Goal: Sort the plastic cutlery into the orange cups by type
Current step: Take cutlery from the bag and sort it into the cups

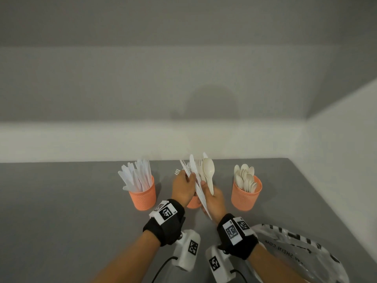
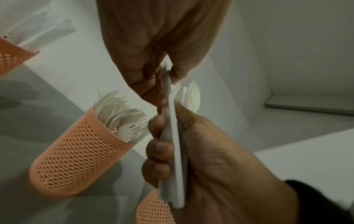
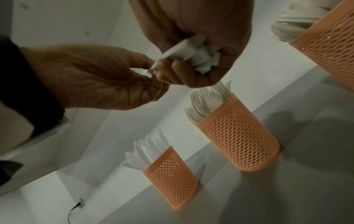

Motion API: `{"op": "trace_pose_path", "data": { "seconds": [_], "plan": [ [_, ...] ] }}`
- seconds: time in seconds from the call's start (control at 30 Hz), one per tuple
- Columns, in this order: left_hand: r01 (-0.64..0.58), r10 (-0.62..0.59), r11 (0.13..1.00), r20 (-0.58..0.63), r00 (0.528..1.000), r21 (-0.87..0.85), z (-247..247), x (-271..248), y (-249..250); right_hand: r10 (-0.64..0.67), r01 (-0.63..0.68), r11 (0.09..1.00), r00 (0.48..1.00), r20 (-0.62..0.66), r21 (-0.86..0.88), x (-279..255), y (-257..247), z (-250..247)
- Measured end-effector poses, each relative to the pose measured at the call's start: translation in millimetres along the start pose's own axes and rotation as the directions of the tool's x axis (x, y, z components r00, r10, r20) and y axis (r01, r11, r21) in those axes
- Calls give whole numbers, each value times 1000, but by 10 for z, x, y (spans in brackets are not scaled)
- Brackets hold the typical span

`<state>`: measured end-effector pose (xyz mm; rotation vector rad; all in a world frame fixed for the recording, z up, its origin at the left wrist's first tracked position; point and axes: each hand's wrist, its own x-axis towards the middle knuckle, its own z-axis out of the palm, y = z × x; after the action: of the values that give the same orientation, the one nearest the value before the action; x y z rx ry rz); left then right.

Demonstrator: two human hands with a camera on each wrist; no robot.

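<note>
Three orange mesh cups stand in a row on the grey table point(image 1: 71, 201). The left cup point(image 1: 142, 194) holds knives, and the right cup point(image 1: 245, 194) holds spoons. The middle cup point(image 3: 239, 136) holds forks and is mostly hidden behind my hands in the head view. Above the middle cup, my right hand point(image 1: 208, 190) grips a mixed bundle of white cutlery point(image 1: 201, 172), a cream spoon point(image 1: 209, 174) among it. My left hand point(image 1: 188, 177) pinches a white knife point(image 2: 172, 136) at the bundle's left side, between thumb and fingers.
A translucent printed plastic bag point(image 1: 295, 252) lies on the table at the near right. White walls close the table at the back and on the right. The table's left part is bare grey surface. A thin cable runs near my left forearm.
</note>
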<state>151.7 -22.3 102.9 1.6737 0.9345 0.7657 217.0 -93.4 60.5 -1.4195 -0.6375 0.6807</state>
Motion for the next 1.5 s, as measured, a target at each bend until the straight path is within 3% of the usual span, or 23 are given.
{"op": "trace_pose_path", "data": {
  "seconds": [0.13, 0.27, 0.37, 0.5, 0.6, 0.8, 0.97, 1.07, 1.17, 1.23, 1.33, 1.5],
  "plan": [
    [2, -1, 999, -29, 1000, 46, -24, 23, -41, 8, -9, 999, 999, 32, 48, -24, -11, 57],
    [28, -27, 999, -70, 997, 25, -105, 28, -61, 59, -59, 998, 998, 13, -13, 38, 48, 121],
    [53, -71, 991, -143, 987, -123, -241, 49, -40, 82, -85, 992, 996, -38, -90, 111, 135, 121],
    [95, -165, 948, -215, 963, -302, -455, 138, -71, 120, -120, 993, 993, -8, -17, 124, 126, 128],
    [87, -141, 966, -210, 968, -244, -519, 166, -114, 135, -135, 991, 991, 21, -6, 166, 113, 170],
    [158, -172, 964, -47, 984, -212, -391, 92, -179, 171, -177, 981, 982, 78, 75, 233, 122, 325],
    [140, -155, 977, -86, 984, -159, -272, 146, -290, 182, -192, 979, 974, 138, 61, 217, 162, 387],
    [135, -152, 986, -176, 973, -101, -258, 193, -314, 211, -226, 972, 963, 169, 70, 201, 134, 335],
    [110, -152, 980, -270, 951, -164, -364, 232, -249, 244, -265, 957, 955, 168, 115, 199, 131, 260],
    [87, -147, 972, -281, 948, -217, -450, 283, -235, 240, -250, 967, 956, 169, 41, 197, 113, 204],
    [75, -143, 942, -187, 972, -328, -535, 347, -210, 280, -290, 957, 909, 309, -14, 180, 48, 159],
    [152, -152, 951, 20, 988, -271, -611, 377, -70, 358, -446, 893, 782, 510, 57, 186, -58, 140]
  ]
}}
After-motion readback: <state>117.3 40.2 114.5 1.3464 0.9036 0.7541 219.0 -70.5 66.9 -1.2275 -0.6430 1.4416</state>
